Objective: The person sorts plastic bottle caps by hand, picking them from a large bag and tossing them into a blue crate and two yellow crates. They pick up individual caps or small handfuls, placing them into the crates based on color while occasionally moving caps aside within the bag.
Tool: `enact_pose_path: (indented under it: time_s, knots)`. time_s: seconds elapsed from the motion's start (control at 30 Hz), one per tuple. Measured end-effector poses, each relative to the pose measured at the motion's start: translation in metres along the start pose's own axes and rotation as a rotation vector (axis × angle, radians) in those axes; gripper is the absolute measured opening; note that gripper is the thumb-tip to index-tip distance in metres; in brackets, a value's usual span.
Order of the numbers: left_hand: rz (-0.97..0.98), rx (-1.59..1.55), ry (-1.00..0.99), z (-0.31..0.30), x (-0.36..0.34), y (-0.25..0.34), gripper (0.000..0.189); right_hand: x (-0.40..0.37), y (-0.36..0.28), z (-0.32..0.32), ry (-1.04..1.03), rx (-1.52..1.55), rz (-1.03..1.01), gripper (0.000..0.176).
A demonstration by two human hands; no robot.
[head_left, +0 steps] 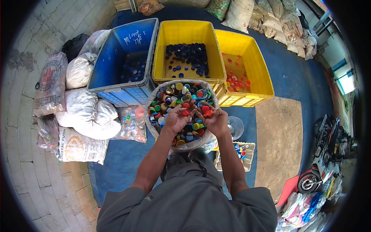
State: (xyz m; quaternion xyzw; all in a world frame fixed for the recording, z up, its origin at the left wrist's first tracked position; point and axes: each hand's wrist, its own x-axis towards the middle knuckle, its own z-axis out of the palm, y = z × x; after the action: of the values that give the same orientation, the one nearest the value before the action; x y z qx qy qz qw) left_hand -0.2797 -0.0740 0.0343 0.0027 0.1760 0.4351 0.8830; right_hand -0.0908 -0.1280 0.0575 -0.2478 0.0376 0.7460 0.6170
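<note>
A round, white-lined sack (147, 118) full of mixed bottle caps (178, 87) stands upright in front of me. Over it, my left hand (176, 120) is palm up with its fingers curled around red bottle caps (186, 109). Close beside it, my right hand (216, 121) holds more red bottle caps (207, 112) between thumb and fingers. The hands are slightly apart. Caps of green, yellow, blue, white and brown lie beneath them.
Beyond the sack stand a blue crate (110, 58) with caps, a yellow crate (185, 29) with dark blue caps and another yellow crate (251, 54) with red caps. Stuffed sacks (79, 106) crowd the left. A small basket (249, 156) with caps sits right; a motorcycle (311, 179) stands farther off.
</note>
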Motion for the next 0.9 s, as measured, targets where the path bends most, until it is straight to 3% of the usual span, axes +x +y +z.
enact_pose_path:
  time_s: [0.1, 0.2, 0.4, 0.53, 0.57, 0.87, 0.9]
  knots:
    - [-0.05, -0.04, -0.007, 0.012, 0.01, -0.01, 0.037, -0.005, -0.009, -0.009, -0.06, 0.019, -0.061, 0.057]
    - [-0.105, -0.051, -0.001, 0.022, 0.027, -0.024, 0.044, -0.01, -0.024, -0.014, 0.005, -0.173, -0.179, 0.058]
    - [-0.176, 0.143, 0.017, 0.042, 0.09, -0.077, 0.061, -0.02, -0.076, -0.032, 0.191, -0.261, -0.35, 0.05]
    - [-0.252, 0.231, -0.007, 0.053, 0.151, -0.118, 0.041, -0.009, -0.124, -0.055, 0.257, -0.324, -0.435, 0.045]
    - [-0.257, 0.263, -0.038, 0.055, 0.167, -0.127, 0.028, -0.004, -0.137, -0.06, 0.282, -0.332, -0.452, 0.045]
    - [-0.202, 0.512, 0.238, 0.09, 0.305, -0.184, 0.02, 0.097, -0.259, -0.11, 0.345, -0.323, -0.495, 0.032]
    - [-0.203, 0.517, 0.241, 0.094, 0.316, -0.187, 0.021, 0.101, -0.267, -0.104, 0.427, -0.339, -0.534, 0.023]
